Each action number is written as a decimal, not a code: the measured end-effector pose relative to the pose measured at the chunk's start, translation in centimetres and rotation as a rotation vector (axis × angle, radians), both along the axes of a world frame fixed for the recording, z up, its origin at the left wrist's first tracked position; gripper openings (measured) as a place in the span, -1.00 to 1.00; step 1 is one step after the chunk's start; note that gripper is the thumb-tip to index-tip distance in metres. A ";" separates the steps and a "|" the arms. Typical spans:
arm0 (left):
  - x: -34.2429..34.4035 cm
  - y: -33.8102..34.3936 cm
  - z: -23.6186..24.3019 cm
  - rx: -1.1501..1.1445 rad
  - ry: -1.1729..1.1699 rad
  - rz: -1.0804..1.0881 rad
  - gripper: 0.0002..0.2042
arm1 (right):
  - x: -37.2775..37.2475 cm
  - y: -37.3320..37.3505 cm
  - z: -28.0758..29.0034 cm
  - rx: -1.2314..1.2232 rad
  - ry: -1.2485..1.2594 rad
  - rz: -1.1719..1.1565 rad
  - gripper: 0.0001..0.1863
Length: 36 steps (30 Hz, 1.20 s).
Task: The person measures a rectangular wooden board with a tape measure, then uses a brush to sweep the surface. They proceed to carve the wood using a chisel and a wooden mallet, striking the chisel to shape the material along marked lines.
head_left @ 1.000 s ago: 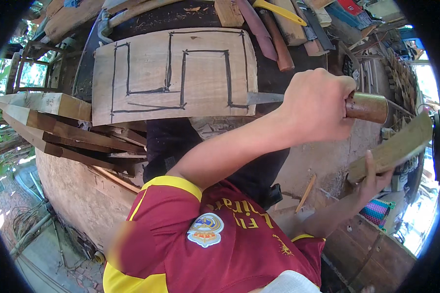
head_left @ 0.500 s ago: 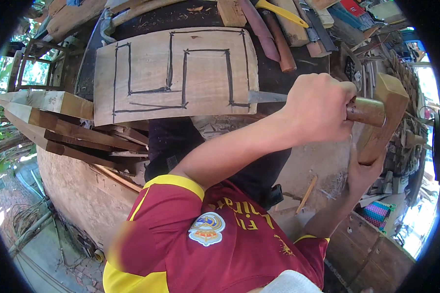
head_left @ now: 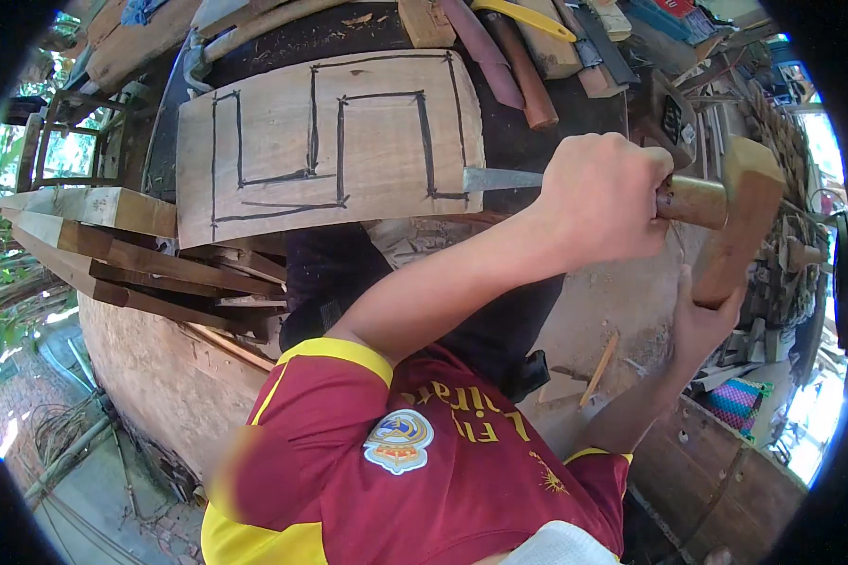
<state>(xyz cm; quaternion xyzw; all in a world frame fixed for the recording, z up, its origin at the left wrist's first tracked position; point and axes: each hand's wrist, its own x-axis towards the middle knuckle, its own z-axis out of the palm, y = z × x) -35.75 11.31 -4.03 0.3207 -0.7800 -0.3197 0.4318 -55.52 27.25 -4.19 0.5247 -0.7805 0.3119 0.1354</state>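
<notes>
A pale wooden board (head_left: 283,122), marked with black angular lines, lies across a dark surface in front of me. My left hand (head_left: 605,198) is wrapped around a chisel, its arm reaching across to the right. The chisel's flat grey blade (head_left: 504,179) points left, its tip at the board's right edge near the lower drawn line. Its round wooden handle (head_left: 695,201) sticks out past my fist. At the far right, my right hand (head_left: 705,315) grips a wooden mallet (head_left: 746,202) from below. The mallet's side appears against the handle's butt end; actual contact I cannot tell.
Beyond the board lie a brown wooden handle (head_left: 530,89), a yellow-handled tool (head_left: 523,17) and a metal clamp (head_left: 196,64). Stacked cut timbers (head_left: 132,250) stand at the left. A woven multicoloured item (head_left: 733,405) sits at the lower right.
The mallet has come in toward the chisel handle's end, which now meets its side. The chisel tip keeps its place on the board. The whole view has shifted slightly.
</notes>
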 end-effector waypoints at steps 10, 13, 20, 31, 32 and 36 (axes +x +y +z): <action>0.2 0.0 -0.1 -0.007 -0.011 -0.005 -0.82 | 2.6 -1.3 -2.5 -0.090 -0.208 0.158 -0.29; 0.5 -0.1 0.1 -0.020 0.000 0.012 -0.82 | -0.7 -0.6 -1.5 0.055 0.012 -0.004 -0.25; -0.7 0.1 -0.5 0.007 -0.096 -0.052 -0.82 | 0.7 -1.0 -2.4 -0.502 -0.648 -0.089 -0.27; -1.2 0.2 -1.0 -0.026 -0.152 -0.016 -0.82 | 0.1 -0.6 -2.2 -0.665 -0.855 -0.099 -0.30; -1.1 0.1 -1.0 -0.027 -0.169 -0.014 -0.83 | -0.3 -0.6 -3.2 -0.546 -0.730 -0.055 -0.31; -0.9 0.1 -1.5 -0.054 -0.183 0.024 -0.83 | 0.8 0.1 -2.6 0.029 -0.224 0.025 -0.35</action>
